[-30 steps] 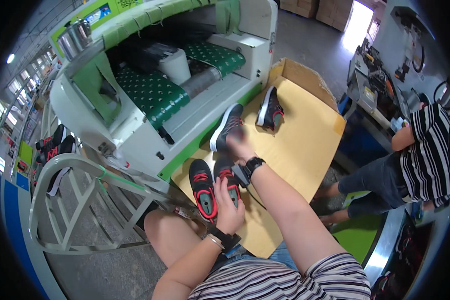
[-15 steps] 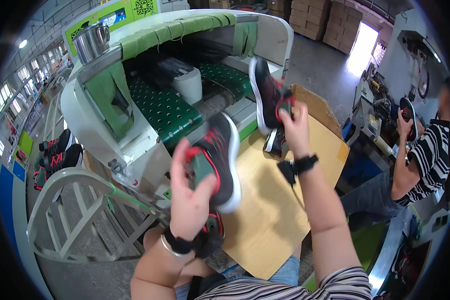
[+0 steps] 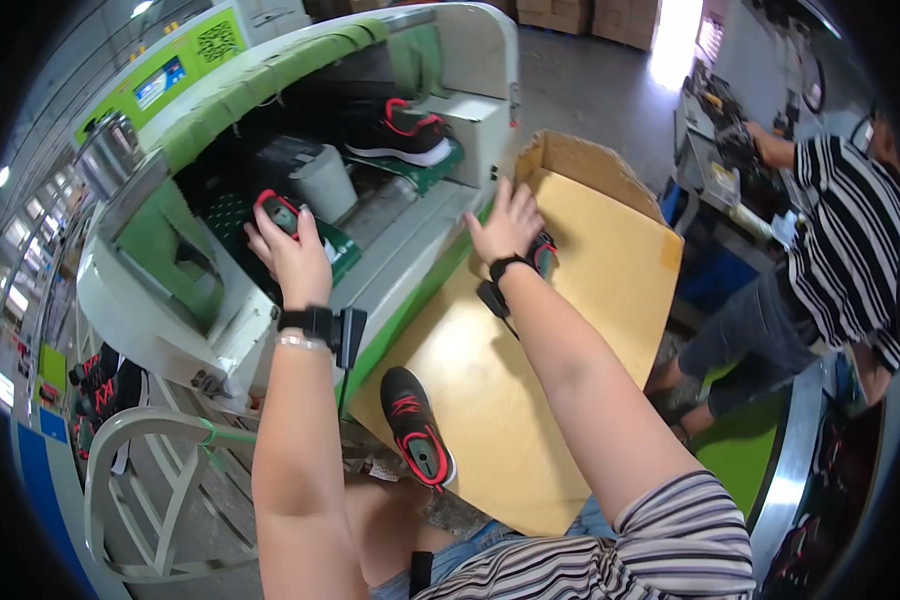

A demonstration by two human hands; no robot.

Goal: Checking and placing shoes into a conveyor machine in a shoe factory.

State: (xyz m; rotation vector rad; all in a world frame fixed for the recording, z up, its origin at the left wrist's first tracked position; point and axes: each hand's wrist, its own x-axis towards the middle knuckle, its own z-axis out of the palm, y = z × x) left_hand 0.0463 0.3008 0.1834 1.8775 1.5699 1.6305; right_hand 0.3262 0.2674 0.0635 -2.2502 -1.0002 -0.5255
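My left hand (image 3: 298,260) is inside the opening of a white and green machine, its fingers around the heel of a black sneaker (image 3: 278,212) with red collar trim. The front of that shoe is lost in the dark interior. A second black and red sneaker (image 3: 402,132) with a white sole sits on the right green perforated belt (image 3: 440,172). My right hand (image 3: 510,228) holds nothing; its fingers are spread over the machine's front edge. Just beyond that wrist, partly hidden, is another sneaker (image 3: 544,254). One more black and red sneaker (image 3: 415,425) lies on the tan board (image 3: 530,400) before me.
The white machine housing (image 3: 155,305) surrounds the opening. A metal mug (image 3: 110,150) stands on its left top. A curved grey rail (image 3: 120,440) and more sneakers (image 3: 110,395) are at left. Cardboard (image 3: 595,165) edges the board. A person in a striped shirt (image 3: 840,230) works at right.
Both sneakers moved from above the board into the machine. My right hand let go of its shoe, which rests on the right belt. My left hand moved forward and left with its shoe.
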